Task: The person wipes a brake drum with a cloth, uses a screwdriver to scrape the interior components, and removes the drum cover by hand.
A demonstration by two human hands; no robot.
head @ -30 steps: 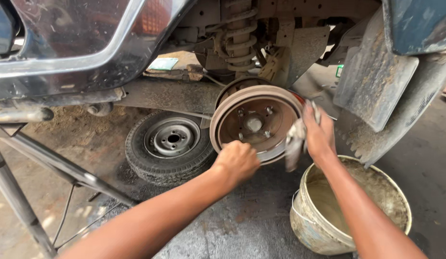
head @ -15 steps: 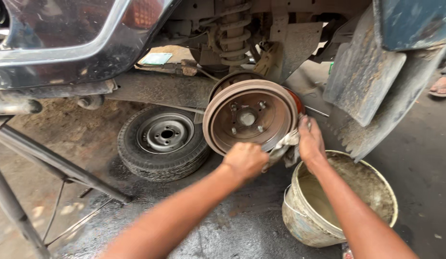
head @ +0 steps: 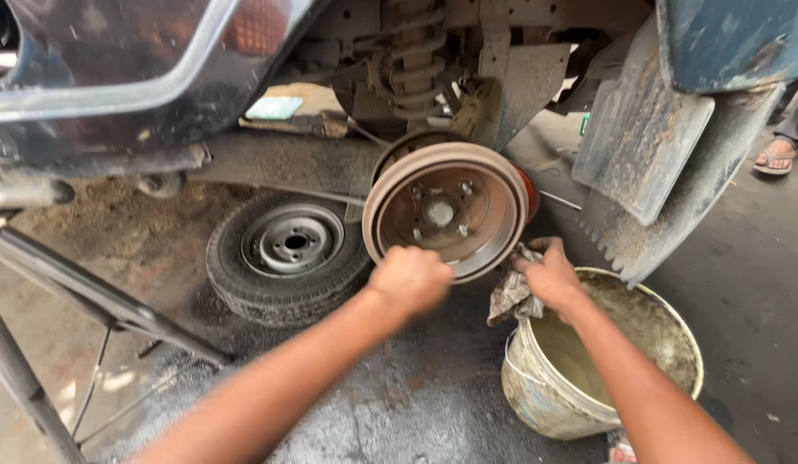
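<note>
A rusty round brake drum (head: 446,210) with several studs hangs on the hub of a raised vehicle. My left hand (head: 409,277) is closed in a fist against the drum's lower rim. My right hand (head: 549,273) grips a dirty grey rag (head: 511,296) at the drum's lower right edge, just above a grimy bucket (head: 536,404) that holds murky liquid.
A removed wheel with tyre (head: 287,253) lies flat under the car to the left. A metal stand's legs (head: 90,296) cross the left side. A mud flap (head: 652,163) hangs at the right. Another person's sandalled foot (head: 777,155) is at the far right. The concrete is wet.
My right hand with the rag has come down from the drum's right side to its lower right edge. My left hand stays at the lower rim. The view has shifted.
</note>
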